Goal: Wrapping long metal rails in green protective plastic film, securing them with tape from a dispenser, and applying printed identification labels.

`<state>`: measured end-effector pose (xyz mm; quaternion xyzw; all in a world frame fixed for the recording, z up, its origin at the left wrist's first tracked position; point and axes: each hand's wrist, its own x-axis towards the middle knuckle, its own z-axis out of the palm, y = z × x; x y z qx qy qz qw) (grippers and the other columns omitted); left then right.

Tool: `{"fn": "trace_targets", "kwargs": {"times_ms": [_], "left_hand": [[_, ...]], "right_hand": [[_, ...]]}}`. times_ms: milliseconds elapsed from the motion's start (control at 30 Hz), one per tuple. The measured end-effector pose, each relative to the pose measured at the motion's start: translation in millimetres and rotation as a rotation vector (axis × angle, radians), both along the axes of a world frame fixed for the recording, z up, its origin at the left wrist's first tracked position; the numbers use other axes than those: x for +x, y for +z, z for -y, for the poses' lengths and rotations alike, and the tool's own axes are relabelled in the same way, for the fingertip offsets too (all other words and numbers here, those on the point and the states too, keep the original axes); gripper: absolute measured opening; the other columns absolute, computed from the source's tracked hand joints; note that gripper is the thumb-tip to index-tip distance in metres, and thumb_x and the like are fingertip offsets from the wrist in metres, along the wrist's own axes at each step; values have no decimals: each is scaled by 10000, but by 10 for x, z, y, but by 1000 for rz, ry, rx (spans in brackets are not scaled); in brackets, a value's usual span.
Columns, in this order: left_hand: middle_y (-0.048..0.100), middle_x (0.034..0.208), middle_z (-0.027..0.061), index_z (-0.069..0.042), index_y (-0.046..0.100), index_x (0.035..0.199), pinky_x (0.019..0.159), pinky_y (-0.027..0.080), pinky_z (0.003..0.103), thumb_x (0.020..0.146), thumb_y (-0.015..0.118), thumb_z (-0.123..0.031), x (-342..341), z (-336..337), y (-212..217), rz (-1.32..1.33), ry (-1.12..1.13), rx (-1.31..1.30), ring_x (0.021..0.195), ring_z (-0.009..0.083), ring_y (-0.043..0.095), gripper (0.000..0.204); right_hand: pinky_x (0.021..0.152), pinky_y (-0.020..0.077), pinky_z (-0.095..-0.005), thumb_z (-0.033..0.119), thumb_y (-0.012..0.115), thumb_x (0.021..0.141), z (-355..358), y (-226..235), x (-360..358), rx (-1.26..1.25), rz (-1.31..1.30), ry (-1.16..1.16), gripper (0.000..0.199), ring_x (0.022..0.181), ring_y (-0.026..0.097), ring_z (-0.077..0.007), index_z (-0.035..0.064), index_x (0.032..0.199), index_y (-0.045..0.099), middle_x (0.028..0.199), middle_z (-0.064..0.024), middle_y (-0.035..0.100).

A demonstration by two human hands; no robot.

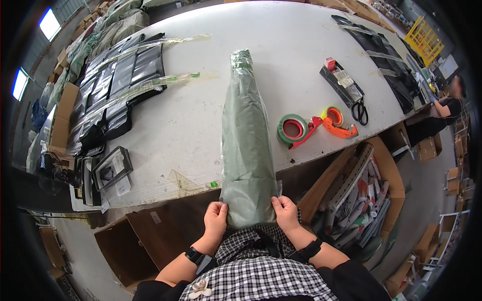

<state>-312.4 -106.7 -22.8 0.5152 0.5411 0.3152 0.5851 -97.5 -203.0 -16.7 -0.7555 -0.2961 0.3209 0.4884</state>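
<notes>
A long package wrapped in grey-green plastic point(246, 145) lies lengthwise from the white table over its near edge toward me. Its narrow far end is bound with clear tape, and its wide near end hangs past the edge. My left hand point(216, 218) pinches the near left corner of the wrapping. At the near right corner, my right hand point(285, 210) grips the wrapping between thumb and fingers. Right of the package lie a red tape dispenser point(307, 133) with a green-edged roll and an orange tape dispenser point(341, 129) with a yellow roll.
Black scissors point(359, 111) rest beside a black tray point(337, 83) of small items. Black plastic sheets are taped at the table's left point(115, 75) and right point(381, 60). Cardboard boxes stand below, one holding rolled material point(359, 200). Another person point(444, 110) is at the far right.
</notes>
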Motion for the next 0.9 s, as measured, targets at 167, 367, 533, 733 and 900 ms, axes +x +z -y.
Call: {"fn": "trace_targets", "kwargs": {"times_ms": [167, 367, 533, 733, 900], "left_hand": [[600, 908, 21, -59, 550, 1087, 696, 468, 226, 946, 591, 58, -104, -143, 472, 158, -183, 173, 798, 70, 562, 188], [606, 781, 46, -123, 738, 1156, 647, 471, 284, 724, 801, 2, -22, -349, 1126, -245, -497, 430, 699, 176, 570, 454], [646, 795, 54, -115, 760, 1076, 660, 508, 308, 654, 835, -22, -104, -152, 1255, -412, -401, 575, 699, 207, 601, 439], [653, 855, 59, -92, 728, 935, 816, 537, 347, 690, 802, 26, -105, -239, 1195, -24, -452, 774, 854, 251, 659, 282], [665, 797, 42, -11, 648, 954, 674, 489, 274, 924, 714, -169, 134, -264, 306, -175, -175, -10, 741, 104, 598, 174]], "right_hand": [[685, 461, -220, -64, 698, 875, -16, 277, 97, 207, -70, -99, 431, 727, 533, -65, 114, 1127, 398, 849, -10, 574], [825, 500, -273, -87, 689, 840, 126, 652, 524, 270, -112, 242, 176, 888, 607, -133, 43, 957, 702, 968, -39, 636], [824, 495, -288, 25, 804, 763, 201, 997, 595, 154, 87, 379, 251, 876, 611, -184, 58, 1008, 763, 984, -54, 655], [778, 466, -260, 89, 763, 842, 178, 1054, 522, 340, 626, 436, 56, 764, 554, -137, 79, 873, 717, 862, -11, 587], [712, 478, -238, 141, 620, 997, -122, 139, 284, 99, -415, 73, 112, 771, 559, -59, 30, 1006, 621, 864, 12, 633]]}}
